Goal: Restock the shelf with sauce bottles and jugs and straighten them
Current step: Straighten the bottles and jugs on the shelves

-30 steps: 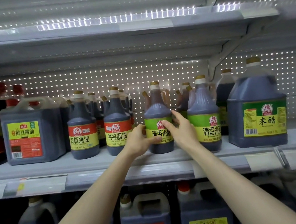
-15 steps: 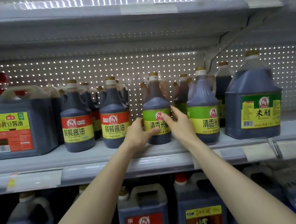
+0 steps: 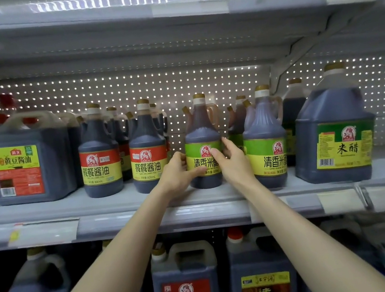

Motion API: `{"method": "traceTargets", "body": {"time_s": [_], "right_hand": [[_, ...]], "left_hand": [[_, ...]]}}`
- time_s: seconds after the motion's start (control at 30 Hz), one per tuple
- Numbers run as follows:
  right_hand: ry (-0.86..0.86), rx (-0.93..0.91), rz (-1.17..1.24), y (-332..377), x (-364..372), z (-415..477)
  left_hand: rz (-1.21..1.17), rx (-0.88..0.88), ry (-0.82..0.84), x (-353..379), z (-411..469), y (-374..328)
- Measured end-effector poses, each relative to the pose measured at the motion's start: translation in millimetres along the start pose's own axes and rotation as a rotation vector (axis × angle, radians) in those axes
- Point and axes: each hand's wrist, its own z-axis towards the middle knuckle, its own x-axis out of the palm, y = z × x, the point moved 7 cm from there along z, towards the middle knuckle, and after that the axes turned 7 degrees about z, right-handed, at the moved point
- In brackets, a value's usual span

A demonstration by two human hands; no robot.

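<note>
Two hands, left hand [image 3: 178, 174], right hand [image 3: 234, 164], clasp glossy bell-shaped bottle [image 3: 200, 130].

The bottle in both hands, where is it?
The green-label bottle stands mid-shelf in the head view, between a red-label bottle and a matching green one.

A grey perforated metal back panel [image 3: 178, 84], speckled with light, fills mid-frame; a pale grey metal upper shelf [image 3: 122, 32] spans the top.

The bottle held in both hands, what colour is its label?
Green above yellow, on the rice vinegar bottle, clearest in the head view.
</note>
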Motion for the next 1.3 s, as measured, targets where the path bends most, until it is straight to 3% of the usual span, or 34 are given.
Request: {"method": "traceTargets", "body": {"time_s": [0.53,0.9,1.3], "right_hand": [[-0.006,0.006,-0.038,-4,1,-4],[0.013,0.037,-0.065,-10,4,3],[0.013,0.029,-0.027,-11,4,3]], "left_hand": [[-0.002,-0.043,0.063,5,-4,3],[0.155,-0.022,-0.017,0,-1,1],[0.121,-0.015,-0.006,2,-1,2]]}}
